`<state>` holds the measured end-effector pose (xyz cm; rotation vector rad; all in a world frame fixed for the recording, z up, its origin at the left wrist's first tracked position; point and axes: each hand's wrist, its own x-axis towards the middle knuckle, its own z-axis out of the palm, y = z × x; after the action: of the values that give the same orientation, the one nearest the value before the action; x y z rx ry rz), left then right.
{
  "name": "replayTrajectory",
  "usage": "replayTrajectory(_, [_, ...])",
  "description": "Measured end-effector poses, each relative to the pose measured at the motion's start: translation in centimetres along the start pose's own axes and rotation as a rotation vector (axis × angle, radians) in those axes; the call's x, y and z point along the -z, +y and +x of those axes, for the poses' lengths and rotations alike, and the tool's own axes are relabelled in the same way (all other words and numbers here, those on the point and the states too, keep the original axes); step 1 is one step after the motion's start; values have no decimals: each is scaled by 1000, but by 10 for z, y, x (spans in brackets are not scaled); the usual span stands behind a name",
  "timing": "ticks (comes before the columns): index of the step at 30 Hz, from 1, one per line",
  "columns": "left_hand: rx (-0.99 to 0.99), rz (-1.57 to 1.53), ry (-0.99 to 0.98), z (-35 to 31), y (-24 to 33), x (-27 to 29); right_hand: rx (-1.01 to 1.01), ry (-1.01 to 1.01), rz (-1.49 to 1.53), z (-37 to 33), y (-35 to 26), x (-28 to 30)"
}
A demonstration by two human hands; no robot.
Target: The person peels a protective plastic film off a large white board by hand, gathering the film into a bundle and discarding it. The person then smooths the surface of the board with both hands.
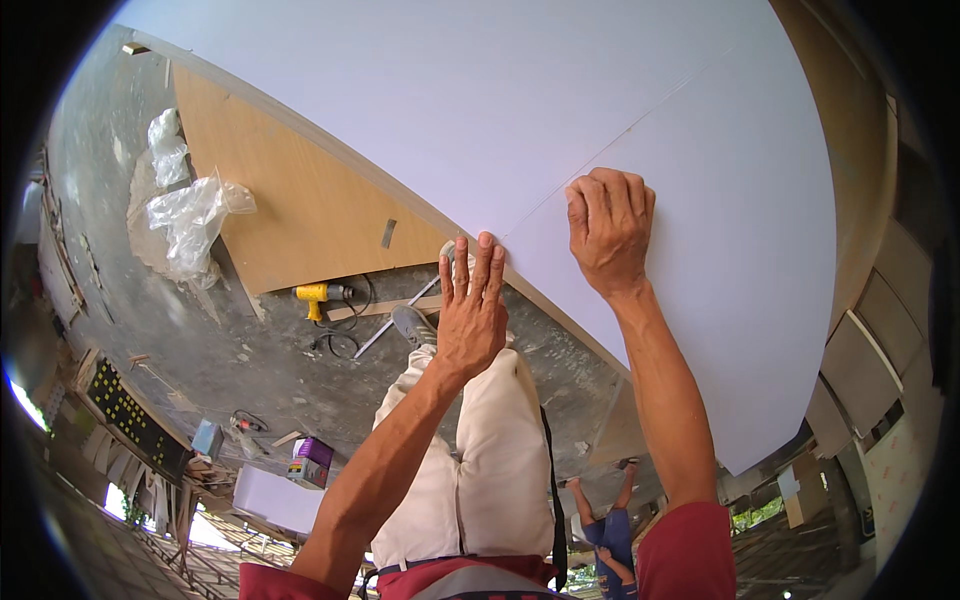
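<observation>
A large white panel (480,110) fills the upper part of the view, with a thin dark line (625,133) running diagonally across its surface. My left hand (474,318) is open, its fingers stretched out and the fingertips at the panel's near edge, close to the lower end of that line. To the right of the line, my right hand (612,225) is curled into a fist over the white surface. Its fingertips are turned away, so anything inside the fingers is hidden.
A wood-coloured board (290,190) extends from under the panel, with clear plastic sheeting (195,225) beside it. On the concrete floor lie a yellow heat gun (320,295) with a black cord and a metal strip (398,318). Another person (612,545) is behind me.
</observation>
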<state>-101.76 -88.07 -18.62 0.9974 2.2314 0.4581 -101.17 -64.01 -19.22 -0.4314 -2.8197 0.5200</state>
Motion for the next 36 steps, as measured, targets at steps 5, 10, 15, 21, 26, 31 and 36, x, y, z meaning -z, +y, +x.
replayTrajectory(5, [-1,-56,6,-5,1,-1,-191,131,-142,36,23,5])
replayTrajectory(10, [213,-335,82,-73,-31,-23,-57,13,-22,-32,-77,-19])
replayTrajectory(15, [521,-326,-49,-232,-144,-48,211,-516,220,-124,-165,-30])
replayTrajectory(21, [911,-470,286,-487,-269,-40,-512,-193,400,-187,-180,-16])
replayTrajectory(26, [1286,-496,496,-704,-298,-101,-470,48,92,-114,-109,-5])
replayTrajectory(31, [1507,-785,231,-876,-268,-232,-355,105,0,-48,-93,-42])
replayTrajectory(36, [1424,-905,-139,-867,-178,-305,-371,161,-37,-43,-99,-60])
